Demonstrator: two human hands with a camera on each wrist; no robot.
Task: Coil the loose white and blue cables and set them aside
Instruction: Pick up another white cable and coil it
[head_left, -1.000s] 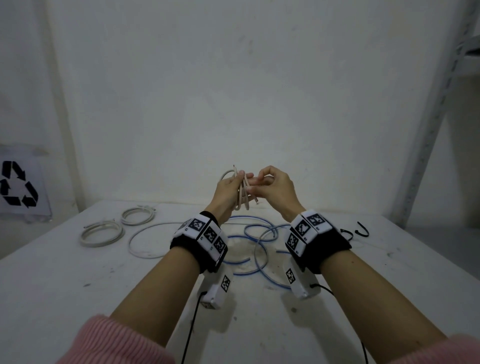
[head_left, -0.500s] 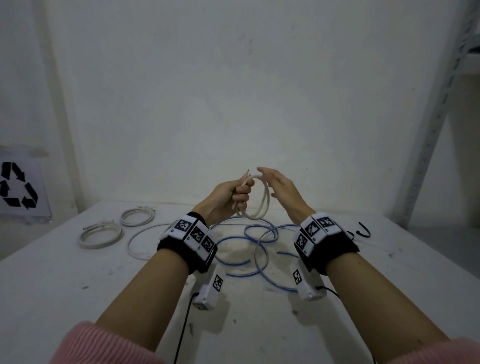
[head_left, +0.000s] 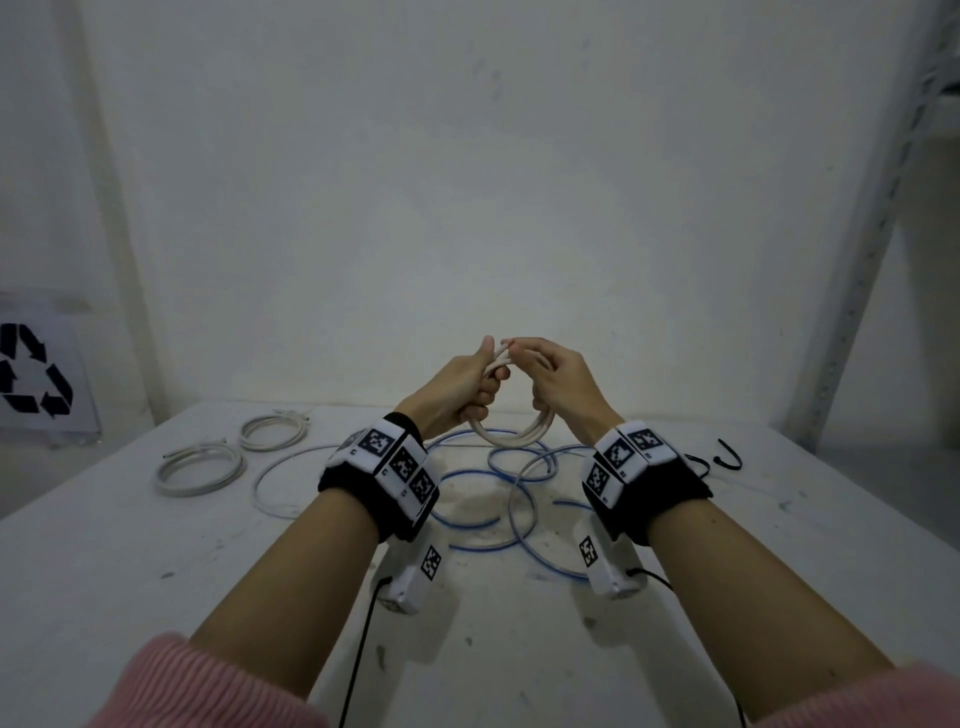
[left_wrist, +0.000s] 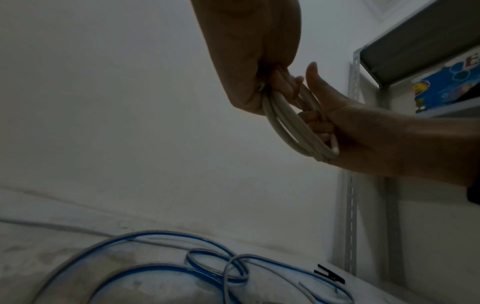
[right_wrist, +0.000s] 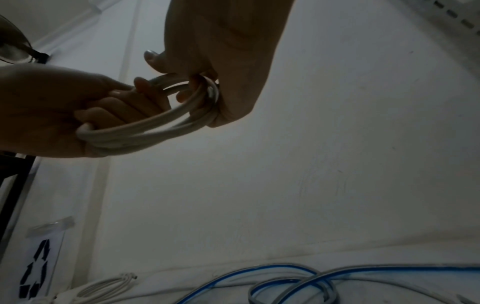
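Both hands hold a small white cable coil (head_left: 511, 439) up above the table (head_left: 130, 571). My left hand (head_left: 483, 384) grips the coil's left side, with the thumb up near a cable end. My right hand (head_left: 545, 379) has its fingers curled through the right side. The left wrist view shows the coil (left_wrist: 291, 127) running between the left hand (left_wrist: 249, 61) and right hand (left_wrist: 376, 139). The right wrist view shows the same coil (right_wrist: 145, 127) with several turns. A loose blue cable (head_left: 519, 499) and a loose white cable (head_left: 280, 483) lie on the table under the hands.
Two coiled white cables (head_left: 200, 470) (head_left: 275, 428) lie at the table's back left. Small black clips (head_left: 727, 457) sit at the back right. A recycling sign (head_left: 34, 376) leans on the left wall. A metal shelf upright (head_left: 857, 291) stands on the right.
The coil has turned from edge-on to a ring hanging below the hands. My right hand, which was open beside the coil half a second ago, now grips it again.
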